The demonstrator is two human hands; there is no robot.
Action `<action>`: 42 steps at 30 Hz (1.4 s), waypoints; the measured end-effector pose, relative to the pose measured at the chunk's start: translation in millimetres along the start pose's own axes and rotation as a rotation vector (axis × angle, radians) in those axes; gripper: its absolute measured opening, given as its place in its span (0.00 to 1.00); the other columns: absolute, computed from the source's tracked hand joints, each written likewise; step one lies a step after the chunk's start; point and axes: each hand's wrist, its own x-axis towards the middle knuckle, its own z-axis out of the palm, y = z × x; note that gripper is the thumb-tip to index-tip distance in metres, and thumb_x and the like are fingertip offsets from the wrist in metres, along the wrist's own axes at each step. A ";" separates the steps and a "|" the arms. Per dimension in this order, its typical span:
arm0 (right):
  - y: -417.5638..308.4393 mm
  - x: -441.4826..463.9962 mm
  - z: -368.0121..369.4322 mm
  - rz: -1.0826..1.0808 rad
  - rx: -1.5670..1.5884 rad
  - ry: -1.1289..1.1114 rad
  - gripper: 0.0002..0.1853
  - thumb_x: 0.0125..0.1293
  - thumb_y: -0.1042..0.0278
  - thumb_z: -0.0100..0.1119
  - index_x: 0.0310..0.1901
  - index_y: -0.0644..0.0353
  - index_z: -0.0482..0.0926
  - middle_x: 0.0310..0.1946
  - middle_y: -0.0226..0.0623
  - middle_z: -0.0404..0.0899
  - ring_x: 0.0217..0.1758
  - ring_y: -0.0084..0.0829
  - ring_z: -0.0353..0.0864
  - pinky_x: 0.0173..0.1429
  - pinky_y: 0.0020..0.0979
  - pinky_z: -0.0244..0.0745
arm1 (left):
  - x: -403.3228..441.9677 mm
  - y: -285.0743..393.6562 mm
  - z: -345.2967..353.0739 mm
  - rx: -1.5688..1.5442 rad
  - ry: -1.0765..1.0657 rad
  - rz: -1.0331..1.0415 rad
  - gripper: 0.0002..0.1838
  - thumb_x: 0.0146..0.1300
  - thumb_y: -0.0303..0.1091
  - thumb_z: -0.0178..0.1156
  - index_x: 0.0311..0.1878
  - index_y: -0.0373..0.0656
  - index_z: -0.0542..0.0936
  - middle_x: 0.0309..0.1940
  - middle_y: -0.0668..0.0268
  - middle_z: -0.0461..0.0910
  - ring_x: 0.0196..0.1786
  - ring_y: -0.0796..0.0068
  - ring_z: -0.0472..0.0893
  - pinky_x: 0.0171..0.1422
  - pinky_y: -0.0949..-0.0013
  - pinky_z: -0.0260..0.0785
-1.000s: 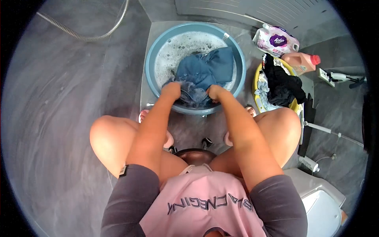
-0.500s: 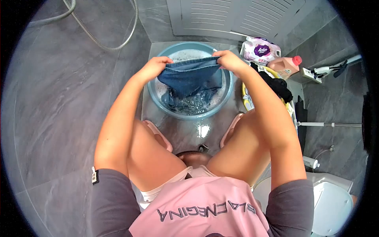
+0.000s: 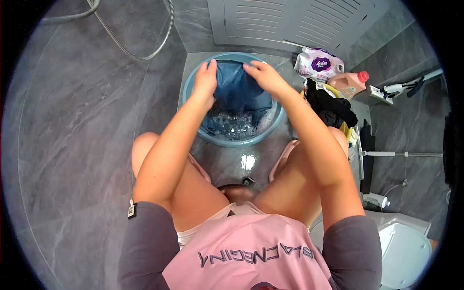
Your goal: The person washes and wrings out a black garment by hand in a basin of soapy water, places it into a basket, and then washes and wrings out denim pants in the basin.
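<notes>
A dark blue denim garment [image 3: 239,89] hangs between my hands, its lower part lying in soapy water [image 3: 227,126] in a round blue basin [image 3: 241,143]. My left hand [image 3: 207,83] grips its left side, thumb uppermost, over the basin's left part. On the opposite side, my right hand [image 3: 263,77] pinches the upper right edge of the cloth. Both hands are closed on the fabric, which is spread between them near the far rim. The garment's submerged end is partly hidden by bubbles, so its exact kind cannot be told.
Right of the basin, black clothes [image 3: 331,104] lie heaped in a yellow-edged container. Behind them are a pink bottle with a red cap [image 3: 349,84] and a white-and-purple package [image 3: 319,64]. A louvred grey door [image 3: 290,21] stands beyond. A toilet [image 3: 406,246] is at lower right.
My hands have changed their hold on the garment. The left hand moved slightly right and turned thumb up; the right moved left. The stretched upper edge now sits farther back, over the basin's far rim.
</notes>
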 end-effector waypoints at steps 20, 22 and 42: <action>-8.6 11.9 83.6 -0.274 -0.006 0.484 0.17 0.60 0.59 0.52 0.26 0.66 0.77 0.21 0.49 0.76 0.26 0.38 0.75 0.33 0.35 0.70 | 57.3 -28.5 9.4 -0.174 0.177 -0.190 0.21 0.63 0.45 0.49 0.26 0.34 0.75 0.24 0.59 0.74 0.29 0.66 0.74 0.33 0.60 0.66; 4.5 28.2 75.0 -0.381 0.072 0.633 0.18 0.60 0.56 0.51 0.25 0.65 0.77 0.20 0.54 0.75 0.24 0.52 0.75 0.31 0.40 0.69 | 13.9 -5.1 35.9 -0.375 0.231 -0.340 0.22 0.62 0.46 0.50 0.30 0.31 0.76 0.26 0.58 0.76 0.32 0.67 0.75 0.36 0.62 0.66; 4.0 26.2 78.7 -0.285 0.063 0.611 0.12 0.55 0.65 0.53 0.24 0.67 0.76 0.17 0.36 0.73 0.23 0.21 0.68 0.31 0.28 0.66 | 49.0 -18.6 18.3 0.029 0.167 -0.171 0.18 0.65 0.43 0.47 0.37 0.36 0.76 0.35 0.59 0.77 0.41 0.70 0.75 0.46 0.65 0.66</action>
